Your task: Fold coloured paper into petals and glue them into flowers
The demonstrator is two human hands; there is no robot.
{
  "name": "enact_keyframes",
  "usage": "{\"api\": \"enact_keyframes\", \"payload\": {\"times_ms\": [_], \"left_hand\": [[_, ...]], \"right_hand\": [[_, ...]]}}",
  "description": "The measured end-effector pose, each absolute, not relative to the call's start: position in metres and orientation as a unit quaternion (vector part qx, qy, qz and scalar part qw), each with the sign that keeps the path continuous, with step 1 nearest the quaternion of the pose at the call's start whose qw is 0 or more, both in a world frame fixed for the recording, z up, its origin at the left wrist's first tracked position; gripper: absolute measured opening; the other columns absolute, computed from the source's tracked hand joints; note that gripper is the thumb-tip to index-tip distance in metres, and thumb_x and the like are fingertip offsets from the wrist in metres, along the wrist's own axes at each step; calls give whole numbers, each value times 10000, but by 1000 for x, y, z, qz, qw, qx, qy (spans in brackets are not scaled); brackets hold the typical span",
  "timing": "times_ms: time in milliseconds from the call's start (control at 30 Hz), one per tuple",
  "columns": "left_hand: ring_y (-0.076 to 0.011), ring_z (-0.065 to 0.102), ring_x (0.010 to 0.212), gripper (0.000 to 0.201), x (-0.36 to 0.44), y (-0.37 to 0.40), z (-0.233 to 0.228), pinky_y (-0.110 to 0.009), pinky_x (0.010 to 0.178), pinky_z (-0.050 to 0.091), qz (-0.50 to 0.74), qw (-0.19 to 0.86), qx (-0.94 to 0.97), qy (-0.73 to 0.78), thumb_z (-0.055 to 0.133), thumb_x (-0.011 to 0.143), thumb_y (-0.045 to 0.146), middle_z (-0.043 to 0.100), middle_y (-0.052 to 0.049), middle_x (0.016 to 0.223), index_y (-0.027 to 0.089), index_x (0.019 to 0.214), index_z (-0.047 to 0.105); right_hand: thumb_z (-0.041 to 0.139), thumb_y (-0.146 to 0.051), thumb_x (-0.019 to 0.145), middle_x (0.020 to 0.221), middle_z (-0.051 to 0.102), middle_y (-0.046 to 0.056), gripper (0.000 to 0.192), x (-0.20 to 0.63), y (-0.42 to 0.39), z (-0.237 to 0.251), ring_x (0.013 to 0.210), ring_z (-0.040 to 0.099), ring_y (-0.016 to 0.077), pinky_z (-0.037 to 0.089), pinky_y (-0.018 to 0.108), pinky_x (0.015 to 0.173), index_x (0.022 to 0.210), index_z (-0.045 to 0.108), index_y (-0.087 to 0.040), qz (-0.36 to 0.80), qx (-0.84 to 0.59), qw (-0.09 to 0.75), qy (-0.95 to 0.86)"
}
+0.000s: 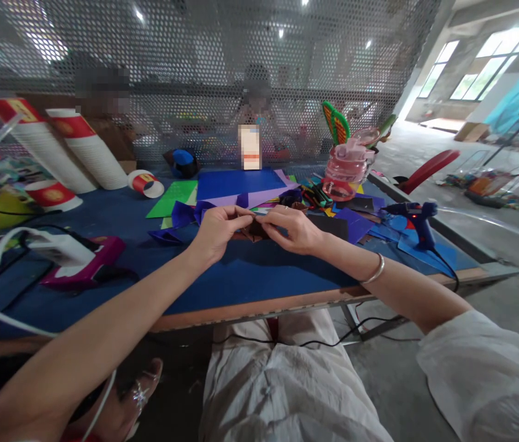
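Both hands meet over the middle of the blue-topped table [241, 276], pinching a small dark brown folded piece [256, 231], which looks like paper or card. My left hand [218, 232] grips its left side between thumb and fingers. On its right side, my right hand [292, 229] does the same, fingertips almost touching the left ones. Fingers cover much of the piece. Just left of my left hand lie dark purple folded pieces [182, 215]. A black sheet [333, 227] and a purple sheet [354, 224] lie to the right of my right hand.
A blue glue gun [418, 222] stands at the right, its cord over the edge. Behind are blue sheets [236, 183] and a pink jug [344, 169]. Stacked paper cups [96, 150] and a power strip [81, 264] with cables are left. Perforated metal mesh [204, 73] rises behind.
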State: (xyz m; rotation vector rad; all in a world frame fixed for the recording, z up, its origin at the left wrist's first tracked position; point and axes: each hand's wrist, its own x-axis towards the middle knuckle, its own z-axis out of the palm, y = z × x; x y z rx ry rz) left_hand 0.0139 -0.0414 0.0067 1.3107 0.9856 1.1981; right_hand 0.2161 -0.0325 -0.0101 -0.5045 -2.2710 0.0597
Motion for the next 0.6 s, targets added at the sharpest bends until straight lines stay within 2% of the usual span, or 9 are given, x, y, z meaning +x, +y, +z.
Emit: {"api": "enact_keyframes", "payload": {"times_ms": [133,267,467,600], "left_hand": [[-178,664,502,268,13,-42,7,-343,540,603,488,538,559,398,872,561,274,711,-22,647,160,755,727],[-187,674,521,234,11,-39,3,-324,525,583,492,503,588,398,838,606,292,719,-32,641,156,758,723],[-175,702,654,83,13,-39,2,-306,664,593,527,323,671,409,758,696,227,759,-34,734,171,753,739],[-175,710,701,39,15,-43,3,-291,692,580,532,237,704,406,697,728,196,764,-30,753,180,746,727]], "right_hand": [[415,-285,1030,879,723,114,281,217,-29,-11,843,662,214,537,351,787,1050,679,-191,-15,-194,383,-903],[455,-291,1011,930,733,107,244,214,-33,-12,878,669,212,535,352,810,1044,681,-209,14,-224,392,-892],[557,-379,969,882,731,45,216,202,-38,-12,746,642,150,495,282,708,982,651,-185,176,-356,456,-797],[601,-438,923,751,678,2,263,200,-37,-12,657,565,123,438,256,621,874,635,-181,237,-383,445,-774]]}}
